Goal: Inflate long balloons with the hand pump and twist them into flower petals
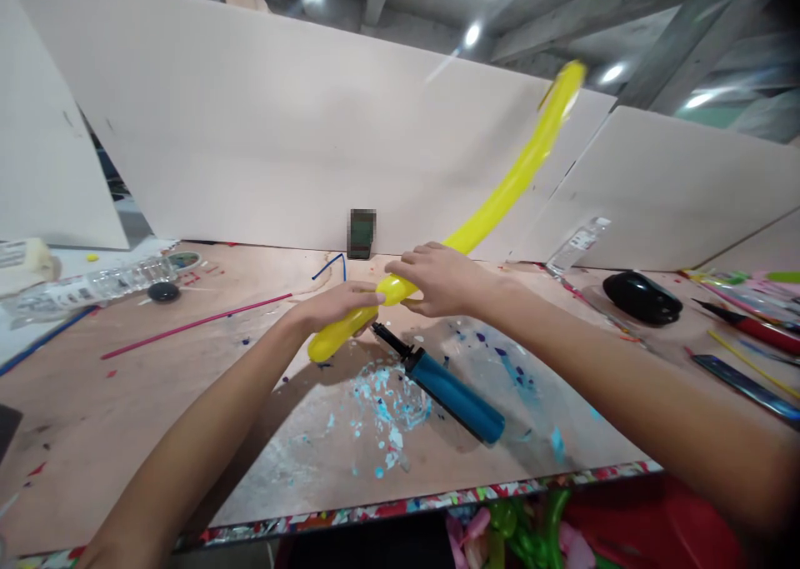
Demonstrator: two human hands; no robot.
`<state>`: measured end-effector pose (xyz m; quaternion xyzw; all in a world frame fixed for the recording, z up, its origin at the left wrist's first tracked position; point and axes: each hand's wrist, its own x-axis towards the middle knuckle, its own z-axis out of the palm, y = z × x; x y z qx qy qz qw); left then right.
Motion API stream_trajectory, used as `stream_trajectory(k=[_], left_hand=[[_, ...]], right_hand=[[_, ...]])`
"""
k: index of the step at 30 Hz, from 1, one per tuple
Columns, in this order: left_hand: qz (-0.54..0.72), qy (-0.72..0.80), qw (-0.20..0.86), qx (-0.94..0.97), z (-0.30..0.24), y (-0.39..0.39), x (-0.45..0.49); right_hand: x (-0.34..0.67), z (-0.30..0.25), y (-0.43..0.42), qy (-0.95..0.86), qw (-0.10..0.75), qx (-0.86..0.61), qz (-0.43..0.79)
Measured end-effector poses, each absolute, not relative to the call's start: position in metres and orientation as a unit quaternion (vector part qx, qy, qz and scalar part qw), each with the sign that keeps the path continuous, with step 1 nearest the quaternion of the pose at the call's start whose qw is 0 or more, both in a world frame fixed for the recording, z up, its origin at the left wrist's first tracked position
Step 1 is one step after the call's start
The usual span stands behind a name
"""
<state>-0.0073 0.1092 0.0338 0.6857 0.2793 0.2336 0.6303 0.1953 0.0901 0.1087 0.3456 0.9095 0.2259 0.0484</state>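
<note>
A long inflated yellow balloon (500,200) slants across the middle of the view, its far end rising up and to the right in front of the white panel. My left hand (342,305) is closed round it near its lower end, which sticks out to the lower left. Close beside, my right hand (441,279) wraps over the balloon from above. A short bulge of yellow shows between the two hands. On the table just below lies a blue hand pump (459,398), its black nozzle pointing toward my left hand.
White panels (281,127) stand along the table's back edge. A phone-like dark object (361,234) leans there. Uninflated balloons, including a pink one (200,325), lie left. A black mouse-shaped object (642,296) and plastic bottle (578,244) sit right. Twisted balloons (531,523) hang below the front edge.
</note>
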Motion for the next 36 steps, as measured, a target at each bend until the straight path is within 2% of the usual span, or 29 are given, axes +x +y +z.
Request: stream_trajectory(k=[4, 8, 11, 14, 17, 20, 23, 27, 32, 34, 36], left_hand=[[0.232, 0.304, 0.559, 0.736, 0.037, 0.106, -0.009], [0.215, 0.294, 0.614, 0.7, 0.036, 0.104, -0.006], [0.228, 0.275, 0.622, 0.697, 0.036, 0.106, -0.009], [0.257, 0.278, 0.576, 0.724, 0.037, 0.114, -0.021], [0.359, 0.277, 0.605, 0.655, 0.034, 0.126, -0.033], [0.513, 0.232, 0.65, 0.51, 0.033, 0.134, -0.038], [0.595, 0.186, 0.655, 0.428, 0.037, 0.13, -0.034], [0.608, 0.142, 0.648, 0.438, 0.046, 0.111, -0.023], [0.541, 0.016, 0.703, 0.461, 0.041, 0.098, -0.011], [0.515, -0.003, 0.724, 0.459, 0.037, 0.1, -0.011], [0.507, -0.004, 0.736, 0.449, 0.036, 0.102, -0.015]], right_hand=[[0.198, 0.115, 0.091, 0.896, 0.072, 0.368, 0.237], [0.187, 0.112, 0.083, 0.875, 0.056, 0.36, 0.318], [0.186, 0.113, 0.079, 0.866, 0.038, 0.398, 0.299], [0.197, 0.121, 0.08, 0.862, 0.061, 0.463, 0.2], [0.208, 0.132, 0.078, 0.849, 0.066, 0.52, 0.067], [0.204, 0.134, 0.069, 0.833, -0.019, 0.535, -0.138], [0.185, 0.124, 0.054, 0.793, -0.112, 0.506, -0.319], [0.159, 0.099, 0.043, 0.72, -0.222, 0.464, -0.466], [0.144, 0.065, 0.047, 0.597, -0.318, 0.414, -0.61], [0.143, 0.053, 0.051, 0.556, -0.333, 0.402, -0.647], [0.144, 0.042, 0.054, 0.507, -0.314, 0.358, -0.718]])
